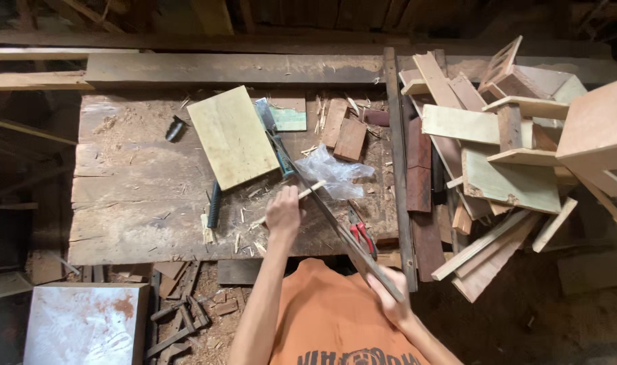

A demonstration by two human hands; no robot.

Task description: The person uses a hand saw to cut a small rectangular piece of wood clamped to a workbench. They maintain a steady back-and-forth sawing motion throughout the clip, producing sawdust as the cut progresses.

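A person in an orange shirt (335, 318) works at a rough plank workbench (139, 196) strewn with shavings, seen from a head-worn camera looking straight down. The left hand (283, 215) closes its fingers around a thin, pale wooden stick (301, 195), which lies low over the bench near its front edge. The stick's long axis runs on a shallow diagonal, its far end pointing up and to the right toward a crumpled clear plastic bag (335, 172), its near end down and to the left among the chips. It looks slim, straight and light-coloured, much narrower than the offcuts around it.

The right hand (389, 301), close to the body, is clenched on the near end of a long, dark, narrow blade-like tool (335, 216). That tool slants from the lower right up to the left, crossing over the stick just beside the left hand; its far end reaches a teal-handled part (285, 162) by a pale yellow-green board (232, 136). Whether the blade touches the stick cannot be told.

Red-handled pliers (361, 233) lie just right of the blade. A dark-handled tool (214, 205) rests left of the left hand. Small brown wood blocks (345, 132) sit behind the bag, and a heap of boards and slats (504, 155) is piled at the right of the bench. A white panel (85, 324) lies on the floor at lower left.
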